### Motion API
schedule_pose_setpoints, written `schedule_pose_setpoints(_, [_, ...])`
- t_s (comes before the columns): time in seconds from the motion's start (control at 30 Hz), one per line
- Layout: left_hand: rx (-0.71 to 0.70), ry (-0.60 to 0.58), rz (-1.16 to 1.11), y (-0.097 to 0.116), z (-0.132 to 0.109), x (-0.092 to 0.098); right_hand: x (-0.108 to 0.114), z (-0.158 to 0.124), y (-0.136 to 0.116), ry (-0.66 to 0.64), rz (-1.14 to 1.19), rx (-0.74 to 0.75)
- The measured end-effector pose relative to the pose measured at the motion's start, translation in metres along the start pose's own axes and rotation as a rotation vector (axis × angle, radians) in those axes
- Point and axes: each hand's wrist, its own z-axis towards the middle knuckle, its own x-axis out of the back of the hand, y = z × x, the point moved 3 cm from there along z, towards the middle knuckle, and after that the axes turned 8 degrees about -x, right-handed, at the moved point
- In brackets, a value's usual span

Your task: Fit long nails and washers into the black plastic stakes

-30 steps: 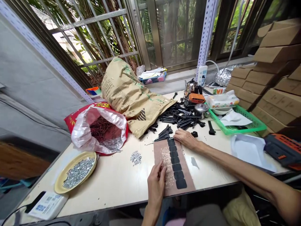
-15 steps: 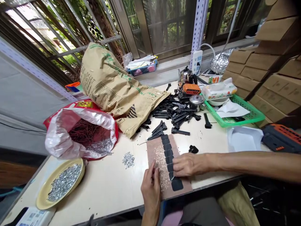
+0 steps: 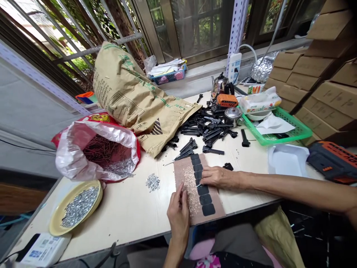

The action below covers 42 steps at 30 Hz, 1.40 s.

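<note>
A brownish-pink mat (image 3: pixel 214 193) lies at the table's front, with small pale bits (image 3: pixel 192 186) scattered over its left half. Down its right half runs a column of black rounded squares (image 3: pixel 208 209). My right hand (image 3: pixel 216 176) rests over the middle of that column, fingers pinched together. A small shiny sliver shows at its fingertips, too little to name. At the mat's left edge lies my left hand (image 3: pixel 178 208), thumb and fingers drawn together close to the pale bits; what they hold, if anything, is hidden. Left of the mat is a small pile of silvery pieces (image 3: pixel 153 182).
A yellow bowl (image 3: pixel 54 219) of silvery pieces and an open bag (image 3: pixel 68 160) of thin rods stand left. Black plastic parts (image 3: pixel 213 150) are heaped behind the mat beside a large paper sack (image 3: pixel 134 100). A green basket (image 3: pixel 304 134) and white tray (image 3: pixel 288 160) sit right.
My right hand has moved up the column of black squares, away from me, uncovering the lower squares. My left hand stays about where it was. The view has shifted slightly.
</note>
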Motion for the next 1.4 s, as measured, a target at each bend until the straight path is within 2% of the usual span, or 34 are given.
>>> schedule_pose_setpoints(0.1, [-0.021,-0.009,0.013,0.001,0.000,0.000,0.014,0.010,-0.001,-0.092,0.116,-0.012])
schedule_pose_setpoints(0.2, [-0.027,-0.008,-0.003,0.000,-0.002,0.001,0.046,0.000,-0.003,-0.142,0.266,-0.131])
schedule_pose_setpoints(0.27, [-0.028,-0.015,-0.015,0.000,-0.003,0.002,0.072,-0.033,-0.007,-0.223,0.290,-0.213])
schedule_pose_setpoints(0.37, [-0.024,-0.024,-0.028,-0.003,-0.005,0.004,0.106,-0.111,-0.007,-0.345,0.189,-0.342])
schedule_pose_setpoints(0.43, [-0.017,-0.016,-0.055,-0.004,-0.005,0.005,0.124,-0.149,-0.002,-0.303,0.103,-0.410])
schedule_pose_setpoints(0.47, [-0.014,-0.011,-0.071,-0.005,-0.006,0.005,0.130,-0.155,0.000,-0.303,0.088,-0.392])
schedule_pose_setpoints(0.53, [-0.014,-0.004,-0.092,-0.005,-0.006,0.006,0.133,-0.134,0.005,-0.267,0.038,-0.405])
schedule_pose_setpoints(0.57, [-0.017,-0.002,-0.096,-0.005,-0.006,0.006,0.129,-0.109,0.007,-0.265,0.011,-0.417])
schedule_pose_setpoints(0.63, [-0.024,0.001,-0.095,-0.005,-0.008,0.005,0.111,-0.041,0.010,-0.248,-0.047,-0.400])
schedule_pose_setpoints(0.73, [-0.010,0.006,-0.103,-0.007,-0.012,0.008,0.068,0.066,0.020,-0.153,-0.216,-0.255])
schedule_pose_setpoints(0.77, [0.006,0.010,-0.110,-0.009,-0.014,0.012,0.052,0.093,0.027,-0.165,-0.284,-0.242])
schedule_pose_setpoints(0.87, [0.051,0.058,-0.095,-0.022,-0.014,0.037,0.005,0.145,0.049,-0.281,-0.352,-0.174])
schedule_pose_setpoints(1.0, [0.083,0.203,0.120,-0.050,-0.004,0.095,-0.027,0.163,0.063,-0.357,-0.333,-0.105])
schedule_pose_setpoints(1.1, [0.094,0.210,0.236,-0.070,0.007,0.122,-0.034,0.161,0.068,-0.391,-0.336,-0.086])
schedule_pose_setpoints(1.17, [0.073,0.174,0.274,-0.078,0.014,0.126,-0.036,0.158,0.073,-0.406,-0.334,-0.077])
schedule_pose_setpoints(1.23, [0.043,0.123,0.305,-0.080,0.020,0.122,-0.038,0.154,0.079,-0.419,-0.337,-0.075])
schedule_pose_setpoints(1.4, [0.052,-0.029,0.443,-0.075,0.031,0.110,-0.045,0.153,0.090,-0.387,-0.401,-0.131])
